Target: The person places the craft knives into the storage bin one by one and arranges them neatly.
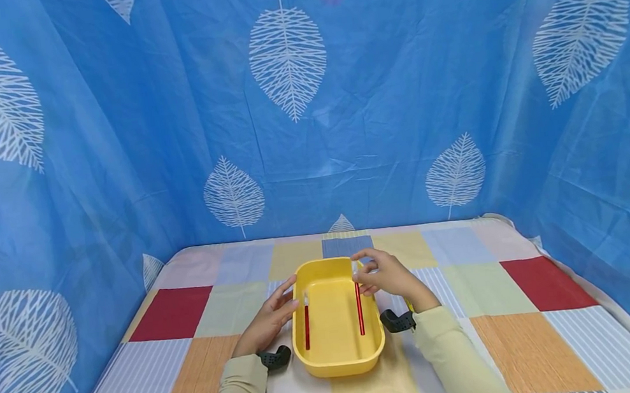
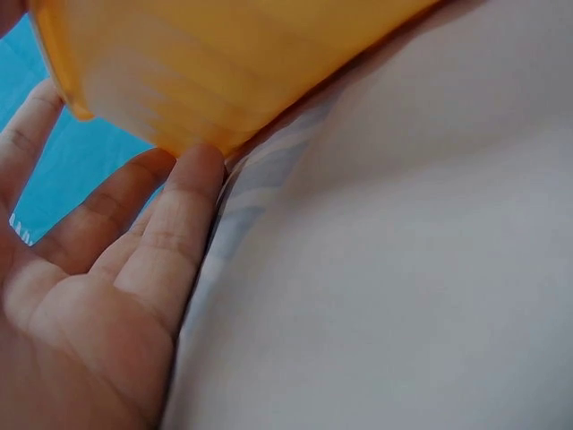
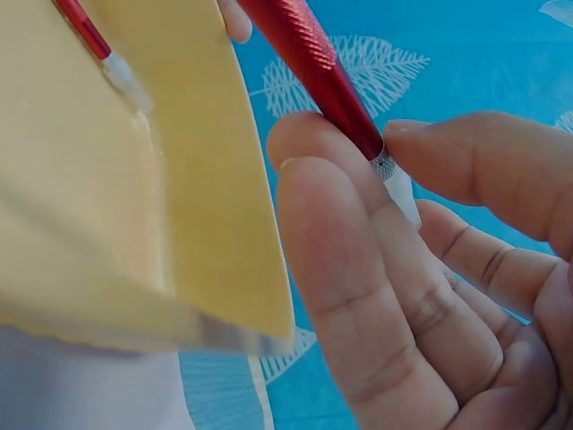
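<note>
Pinching a red tool (image 1: 359,310), the right hand (image 1: 388,273) faces a left hand (image 1: 267,322) spread against yellow tray (image 1: 336,322).

The head view is bright, the left wrist dimmer.

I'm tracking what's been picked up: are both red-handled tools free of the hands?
No, the right hand pinches one red-handled tool near its pale tip.

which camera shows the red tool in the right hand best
The right wrist view: the red tool is close there, its textured grip and pale tip visible in the right hand. The head view shows it small against the yellow tray, partly covered; the left wrist view does not show it.
</note>
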A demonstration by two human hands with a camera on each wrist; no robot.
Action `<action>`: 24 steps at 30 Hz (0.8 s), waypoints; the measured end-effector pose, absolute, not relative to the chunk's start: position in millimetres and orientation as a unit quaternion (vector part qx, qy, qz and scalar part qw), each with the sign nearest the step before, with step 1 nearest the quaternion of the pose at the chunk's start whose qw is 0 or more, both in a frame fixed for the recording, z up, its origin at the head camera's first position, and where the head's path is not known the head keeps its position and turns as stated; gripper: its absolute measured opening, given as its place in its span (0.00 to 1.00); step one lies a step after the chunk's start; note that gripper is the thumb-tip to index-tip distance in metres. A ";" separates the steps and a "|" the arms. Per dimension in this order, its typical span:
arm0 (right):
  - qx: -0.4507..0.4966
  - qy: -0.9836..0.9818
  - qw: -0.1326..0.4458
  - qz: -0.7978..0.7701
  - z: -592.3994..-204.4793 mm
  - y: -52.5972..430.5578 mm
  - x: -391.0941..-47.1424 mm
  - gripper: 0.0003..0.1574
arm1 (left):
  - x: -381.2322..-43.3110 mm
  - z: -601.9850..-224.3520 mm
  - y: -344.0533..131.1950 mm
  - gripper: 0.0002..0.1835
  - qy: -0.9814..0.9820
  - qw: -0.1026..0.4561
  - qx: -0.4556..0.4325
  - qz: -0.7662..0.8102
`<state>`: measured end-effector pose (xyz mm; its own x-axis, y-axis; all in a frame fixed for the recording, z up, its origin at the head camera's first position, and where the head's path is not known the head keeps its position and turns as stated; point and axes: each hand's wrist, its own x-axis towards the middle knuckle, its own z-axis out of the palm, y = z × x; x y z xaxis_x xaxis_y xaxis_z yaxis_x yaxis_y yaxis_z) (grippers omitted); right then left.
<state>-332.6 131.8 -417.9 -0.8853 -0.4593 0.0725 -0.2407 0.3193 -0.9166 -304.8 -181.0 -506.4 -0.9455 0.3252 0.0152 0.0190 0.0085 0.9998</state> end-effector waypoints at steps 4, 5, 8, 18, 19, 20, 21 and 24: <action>-0.212 0.803 0.113 -0.545 -417.2 124.8 -333.6 0.30 | -304.6 -506.0 -180.7 0.38 0.704 0.111 0.122 0.691; -0.214 0.802 0.115 -0.546 -417.2 123.1 -334.1 0.30 | -304.3 -505.7 -180.7 0.38 0.704 0.111 0.123 0.690; -0.216 0.800 0.120 -0.547 -417.4 118.6 -335.7 0.30 | -304.0 -505.4 -181.9 0.38 0.705 0.113 0.136 0.687; -0.206 0.793 0.148 -0.554 -420.4 104.8 -339.0 0.30 | -303.0 -505.4 -182.7 0.38 0.709 0.113 0.150 0.679; -0.206 0.792 0.151 -0.555 -420.6 103.5 -338.9 0.30 | -303.4 -505.7 -183.1 0.38 0.709 0.114 0.152 0.680; -0.205 0.791 0.153 -0.556 -420.8 102.1 -338.6 0.30 | -303.5 -505.7 -183.3 0.39 0.708 0.115 0.154 0.680; -0.205 0.790 0.156 -0.557 -420.6 100.6 -338.3 0.30 | -303.6 -505.9 -183.5 0.39 0.707 0.115 0.156 0.680; -0.203 0.789 0.159 -0.557 -419.9 95.8 -337.5 0.30 | -304.2 -506.7 -183.9 0.39 0.706 0.113 0.157 0.681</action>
